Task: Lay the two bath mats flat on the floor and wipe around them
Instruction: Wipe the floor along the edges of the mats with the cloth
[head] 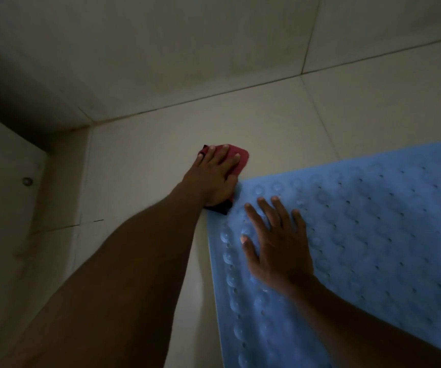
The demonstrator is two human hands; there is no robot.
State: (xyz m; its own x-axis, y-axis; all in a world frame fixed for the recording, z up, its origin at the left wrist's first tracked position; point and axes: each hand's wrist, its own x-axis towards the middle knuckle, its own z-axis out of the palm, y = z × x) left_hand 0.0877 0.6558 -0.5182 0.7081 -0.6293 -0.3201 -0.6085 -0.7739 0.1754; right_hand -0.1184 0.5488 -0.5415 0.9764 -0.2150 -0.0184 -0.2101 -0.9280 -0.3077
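We are pressing the red cloth flat under our open left hand while our open right hand is pinning 1 blue mat; wiping risks lifting its corner.

— How is the light looking down there?

— It is staying dim everywhere; the pale floor tiles are reading grey-green, and the darkest shade is pooling in the upper left corner by the wall.

— Any glare?

— Only faint shine is showing on the bumps of the blue mat near its left edge. My left hand is smearing a little at the red cloth, and my right hand is looking soft too.

— And the edges?

— The grout lines are bending outward, and my forearms are sinking into near-black at the bottom.
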